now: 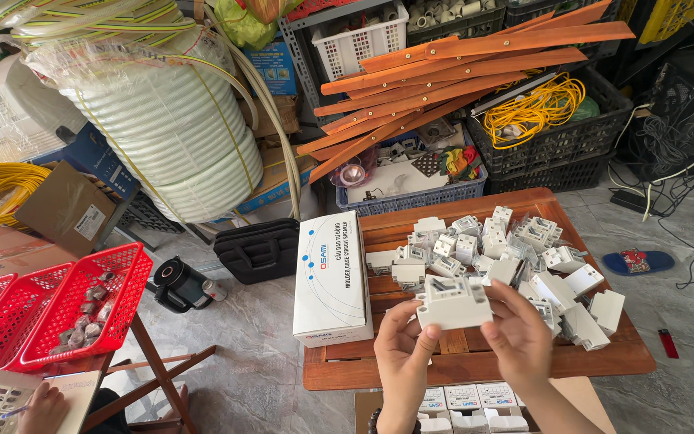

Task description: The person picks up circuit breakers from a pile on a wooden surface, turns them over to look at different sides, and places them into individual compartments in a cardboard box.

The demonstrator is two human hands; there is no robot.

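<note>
Both of my hands hold one white plastic circuit breaker (453,301) above the low wooden table (483,366). My left hand (402,350) grips its left end and my right hand (517,331) grips its right end. Behind it a heap of several more white breakers (498,249) lies on the table. A long white cardboard box (329,277) lies flat on the table's left side. Below my hands, small white boxes (463,406) stand packed in an open carton.
Two red plastic baskets (58,309) rest on a stand at the left, where another person's hand (42,408) writes on a pad. Behind the table are blue and black crates, orange wooden slats (459,76), a large white hose coil (166,128) and yellow wire. A black bag (259,249) lies on the floor.
</note>
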